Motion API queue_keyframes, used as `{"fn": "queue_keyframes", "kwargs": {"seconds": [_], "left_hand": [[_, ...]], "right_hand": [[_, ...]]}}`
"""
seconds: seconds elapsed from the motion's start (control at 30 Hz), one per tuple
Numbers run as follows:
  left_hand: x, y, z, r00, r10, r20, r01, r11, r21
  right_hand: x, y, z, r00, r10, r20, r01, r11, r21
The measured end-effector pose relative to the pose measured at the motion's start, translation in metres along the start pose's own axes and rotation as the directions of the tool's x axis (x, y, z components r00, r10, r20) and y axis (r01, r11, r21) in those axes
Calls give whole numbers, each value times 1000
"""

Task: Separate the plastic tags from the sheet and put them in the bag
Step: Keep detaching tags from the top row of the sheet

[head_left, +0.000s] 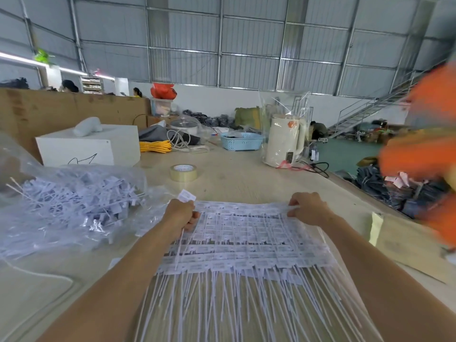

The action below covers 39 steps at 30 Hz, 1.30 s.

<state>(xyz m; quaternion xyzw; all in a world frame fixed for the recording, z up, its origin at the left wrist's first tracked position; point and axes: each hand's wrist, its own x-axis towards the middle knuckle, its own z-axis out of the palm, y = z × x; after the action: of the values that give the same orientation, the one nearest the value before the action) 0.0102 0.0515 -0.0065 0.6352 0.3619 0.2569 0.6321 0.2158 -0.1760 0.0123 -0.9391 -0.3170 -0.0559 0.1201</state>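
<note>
- The sheet [246,233] of white plastic tags lies flat on the bench [234,176], its long tails pointing toward the person.
- The left hand [181,213] has its grip clamped on the sheet's far left corner.
- The right hand [307,208] pinches the far right edge.
- The clear bag [66,201] of loose tags sits just left of the sheet.

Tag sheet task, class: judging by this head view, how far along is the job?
Done: many loose tags already lie in the clear bag at left. In hand: the left hand grips one tag at the sheet's far corner, while the right hand pinches the sheet. Left: most of the sheet remains unseparated.
</note>
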Motion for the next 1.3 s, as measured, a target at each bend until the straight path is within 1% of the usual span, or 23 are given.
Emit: {"fn": "queue_keyframes", "kwargs": {"seconds": [0.07,0.13,0.17,0.23,0.3,0.37,0.43,0.5,0.57,0.6,0.67,0.73,0.83,0.9,1.0,1.03,1.07,1.1,1.13,1.17,1.2,1.23,1.3], "left_hand": [[-3,6,2,999,39,-10,-39,999,-16],[-7,13,5,996,91,-1,-91,995,-45],[-9,17,7,994,111,6,-110,993,-52],[-14,25,11,990,137,20,-135,989,-61],[-18,33,12,987,158,5,-157,985,-66],[-21,40,9,985,169,-31,-171,982,-73],[-22,45,6,986,160,-43,-163,981,-103],[-25,46,6,990,143,-16,-144,987,-77],[-34,45,11,987,156,41,-158,987,41],[-39,42,16,978,191,82,-200,972,120],[-49,37,29,934,287,211,-332,917,223],[-60,34,51,862,348,368,-451,859,242],[-73,38,89,774,374,510,-573,757,314],[-79,43,107,775,371,511,-576,748,331],[-82,41,123,842,235,485,-410,863,293],[-83,38,126,846,205,492,-387,872,301],[-83,36,129,846,203,493,-396,859,324],[-84,34,130,844,235,483,-434,828,355],[-83,34,131,840,286,462,-481,786,389],[-83,35,131,836,335,435,-518,745,420],[-82,37,132,833,373,409,-540,710,452],[-82,39,133,829,399,392,-554,680,480],[-83,42,139,833,399,383,-551,667,502]], "right_hand": [[-2,-12,-17,984,-81,-156,98,990,103],[-8,-22,-44,972,-118,-205,181,928,326],[-13,-27,-58,979,-96,-181,174,857,485],[-24,-31,-85,994,-55,-93,107,631,768],[-31,-25,-99,998,-46,40,-16,434,901],[-35,-14,-97,973,-54,224,-193,338,921],[-43,-4,-77,916,-46,399,-362,335,870],[-54,4,-48,861,8,508,-461,429,776],[-64,7,-26,866,5,500,-421,548,723],[-68,7,-21,878,-35,477,-384,543,747],[-73,3,-21,888,-112,446,-366,415,833],[-75,-1,-25,897,-144,417,-361,303,882],[-80,-11,-27,923,-147,356,-307,277,910],[-84,-15,-27,940,-130,316,-272,275,922],[-85,-15,-26,965,-73,250,-231,208,950],[-85,-15,-25,975,-41,218,-201,251,947],[-83,-15,-25,986,9,164,-156,351,923],[-81,-15,-25,995,52,88,-102,471,876],[-80,-15,-26,997,69,14,-50,550,834],[-79,-15,-27,997,64,-34,-8,562,827],[-79,-16,-29,998,44,-50,21,504,864],[-80,-18,-30,999,12,-30,23,393,919],[-82,-25,-28,994,-98,50,-28,214,977]]}}
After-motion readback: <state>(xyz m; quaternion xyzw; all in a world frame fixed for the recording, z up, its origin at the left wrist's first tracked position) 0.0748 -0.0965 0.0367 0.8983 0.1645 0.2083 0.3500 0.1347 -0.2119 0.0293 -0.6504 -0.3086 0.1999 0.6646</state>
